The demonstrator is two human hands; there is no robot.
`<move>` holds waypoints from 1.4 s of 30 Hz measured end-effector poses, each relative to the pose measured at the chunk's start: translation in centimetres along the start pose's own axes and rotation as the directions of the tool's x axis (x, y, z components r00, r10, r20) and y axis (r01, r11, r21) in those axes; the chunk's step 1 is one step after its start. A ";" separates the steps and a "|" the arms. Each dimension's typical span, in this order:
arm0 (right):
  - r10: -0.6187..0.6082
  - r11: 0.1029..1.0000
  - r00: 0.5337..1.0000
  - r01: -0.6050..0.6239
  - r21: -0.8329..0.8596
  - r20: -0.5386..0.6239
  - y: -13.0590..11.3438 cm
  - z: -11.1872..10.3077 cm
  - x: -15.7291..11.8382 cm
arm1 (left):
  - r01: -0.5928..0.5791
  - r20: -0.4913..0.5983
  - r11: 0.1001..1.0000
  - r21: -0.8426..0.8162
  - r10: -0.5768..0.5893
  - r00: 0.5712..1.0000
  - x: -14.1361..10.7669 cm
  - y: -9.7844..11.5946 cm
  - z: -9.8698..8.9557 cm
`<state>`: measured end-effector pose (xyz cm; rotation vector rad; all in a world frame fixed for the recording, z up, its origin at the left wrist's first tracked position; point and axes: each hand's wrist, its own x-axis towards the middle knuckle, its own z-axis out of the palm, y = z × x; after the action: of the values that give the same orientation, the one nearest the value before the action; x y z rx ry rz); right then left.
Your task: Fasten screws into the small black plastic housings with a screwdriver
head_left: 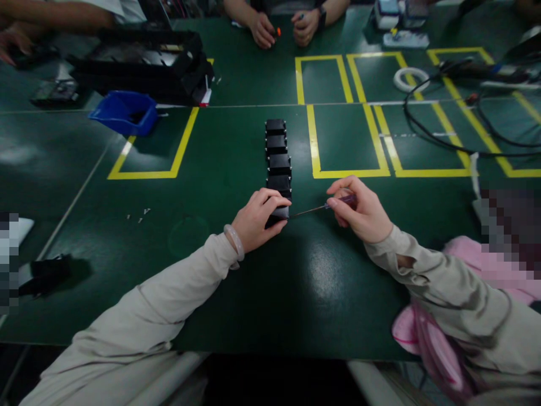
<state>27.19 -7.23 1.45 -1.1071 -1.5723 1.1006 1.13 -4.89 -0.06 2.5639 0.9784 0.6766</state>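
Observation:
Several black rectangular blocks with small silver screws along their sides stand in a row down the middle of the green table. My left hand is closed over the nearest black block, fingers on its far side and thumb on its near side. My right hand grips a screwdriver by its purple handle. Its thin shaft points left, and the tip reaches the right side of the block under my left hand. Whether the tip sits in a screw is too small to tell.
A blue bin stands at left before a long black tray. Loose screws lie left of my hand. Yellow tape outlines, a white tape roll and black cables are at right. Across the table are another person's hands.

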 end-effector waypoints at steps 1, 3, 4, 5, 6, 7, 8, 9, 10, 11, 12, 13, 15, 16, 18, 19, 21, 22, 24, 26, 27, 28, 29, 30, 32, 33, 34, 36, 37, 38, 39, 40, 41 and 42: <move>0.008 1.000 1.000 -0.008 0.012 0.001 0.0 0.0 0.0 | 0.000 0.000 1.000 0.000 0.000 1.000 0.0 0.0 0.0; 0.038 0.999 0.999 -0.039 0.037 0.014 -0.1 0.1 0.0 | -0.003 -0.002 1.000 0.000 0.003 1.000 0.0 0.0 0.0; 0.053 0.998 0.998 -0.054 0.042 0.020 -0.1 0.1 0.0 | -0.003 -0.003 1.000 0.000 0.003 1.000 0.0 0.0 0.0; 0.065 0.997 0.998 -0.067 0.044 0.026 -0.2 0.1 0.0 | -0.003 -0.005 1.000 0.000 0.003 1.000 0.0 0.0 0.0; 0.071 0.996 0.997 -0.072 0.044 0.029 -0.2 0.1 0.0 | -0.001 -0.005 1.000 0.000 0.001 1.000 0.0 0.0 0.0; 0.070 0.996 0.997 -0.072 0.044 0.030 -0.3 0.1 0.0 | 0.000 -0.005 1.000 0.001 0.000 1.000 0.0 0.0 0.0; 0.064 0.997 0.998 -0.066 0.046 0.030 -0.3 0.1 0.0 | 0.002 -0.005 1.000 0.002 -0.002 1.000 0.0 0.0 0.0; 0.058 0.997 0.998 -0.059 0.049 0.029 -0.4 0.1 0.0 | 0.003 -0.003 1.000 0.002 -0.003 1.000 0.0 0.0 0.0; 0.054 0.997 0.998 -0.055 0.053 0.031 -0.4 0.1 0.0 | 0.005 -0.001 1.000 0.002 -0.005 1.000 0.0 0.0 0.0; 0.053 0.997 0.998 -0.055 0.057 0.034 -0.4 0.1 0.0 | 0.006 0.004 1.000 0.001 -0.006 1.000 0.0 0.0 0.0; 0.056 0.996 0.998 -0.058 0.061 0.037 -0.4 0.1 0.0 | 0.009 0.009 1.000 0.001 -0.009 1.000 0.0 0.0 0.0; 0.061 0.996 0.997 -0.064 0.068 0.041 -0.4 0.1 0.0 | 0.013 0.011 1.000 0.001 -0.013 1.000 0.0 0.0 0.0; 0.077 0.994 0.996 -0.081 0.075 0.045 -0.3 0.0 0.0 | 0.019 0.014 1.000 -0.001 -0.019 1.000 0.0 0.1 -0.1; 0.085 0.994 0.995 -0.088 0.071 0.045 -0.3 0.0 0.0 | 0.021 0.015 1.000 -0.002 -0.021 1.000 0.0 0.1 -0.1; 0.095 0.994 0.994 -0.098 0.050 0.045 -0.2 0.0 0.1 | 0.021 0.017 1.000 -0.003 -0.021 1.000 0.1 0.1 -0.1; 0.096 0.994 0.994 -0.097 0.039 0.046 -0.2 0.0 0.1 | 0.021 0.019 1.000 -0.002 -0.021 1.000 0.1 0.1 -0.1; 0.085 0.996 0.995 -0.087 0.036 0.048 -0.2 0.0 0.2 | 0.023 0.023 1.000 0.003 -0.023 0.999 0.1 0.1 -0.1; 0.077 0.996 0.996 -0.079 0.044 0.051 -0.2 0.0 0.2 | 0.022 0.023 1.000 0.005 -0.023 0.999 0.1 0.1 -0.1; 0.056 0.996 0.997 -0.059 0.063 0.056 -0.2 0.0 0.3 | 0.019 0.024 1.000 0.006 -0.019 1.000 0.1 0.0 -0.1; 0.036 0.996 0.998 -0.040 0.074 0.057 -0.1 0.0 0.3 | 0.015 0.023 1.000 0.006 -0.015 1.000 0.1 0.0 -0.2; 0.030 0.997 0.998 -0.034 0.075 0.056 -0.1 0.0 0.3 | 0.014 0.024 1.000 0.007 -0.014 1.000 0.2 0.0 -0.2; 0.027 0.997 0.998 -0.031 0.071 0.053 0.0 0.0 0.3 | 0.014 0.026 1.000 0.009 -0.014 1.000 0.2 0.0 -0.2; 0.030 0.997 0.998 -0.033 0.067 0.051 0.0 0.0 0.3 | 0.014 0.026 1.000 0.012 -0.014 1.000 0.2 0.1 -0.2; 0.036 0.997 0.998 -0.039 0.060 0.051 0.0 0.0 0.3 | 0.012 0.025 1.000 0.016 -0.012 1.000 0.2 0.1 -0.2; 0.048 0.998 0.998 -0.050 0.046 0.052 0.1 0.0 0.4 | 0.008 0.022 1.000 0.021 -0.008 1.000 0.2 0.1 -0.2; 0.049 0.998 0.997 -0.052 0.047 0.054 0.1 0.0 0.4 | 0.007 0.021 1.000 0.024 -0.008 1.000 0.3 0.1 -0.2; 0.046 0.997 0.997 -0.050 0.056 0.055 0.1 0.1 0.4 | 0.008 0.021 1.000 0.026 -0.008 1.000 0.3 0.2 -0.2; 0.026 0.996 0.998 -0.031 0.080 0.057 0.1 0.1 0.4 | 0.010 0.021 1.000 0.029 -0.011 1.000 0.3 0.2 -0.2; 0.014 0.996 0.998 -0.019 0.086 0.055 0.1 0.1 0.4 | 0.013 0.020 0.999 0.029 -0.013 1.000 0.3 0.2 -0.2; 0.005 0.996 0.999 -0.010 0.085 0.053 0.1 0.1 0.4 | 0.016 0.022 0.999 0.028 -0.017 1.000 0.3 0.2 -0.2; 0.003 0.997 0.999 -0.007 0.079 0.051 0.1 0.1 0.4 | 0.020 0.023 0.999 0.028 -0.020 1.000 0.3 0.2 -0.2; 0.007 0.997 0.999 -0.010 0.071 0.050 0.0 0.1 0.4 | 0.024 0.024 0.999 0.026 -0.024 0.999 0.3 0.2 -0.2; 0.017 0.998 0.999 -0.020 0.064 0.051 0.0 0.1 0.4 | 0.028 0.026 0.999 0.025 -0.028 0.999 0.2 0.2 -0.2; 0.031 0.998 0.998 -0.034 0.058 0.054 0.0 0.1 0.4 | 0.031 0.028 0.999 0.023 -0.032 0.999 0.2 0.2 -0.3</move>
<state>27.07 -6.89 1.50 -1.0752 -1.5575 1.1993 1.26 -4.85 0.32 2.5646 1.0210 0.6222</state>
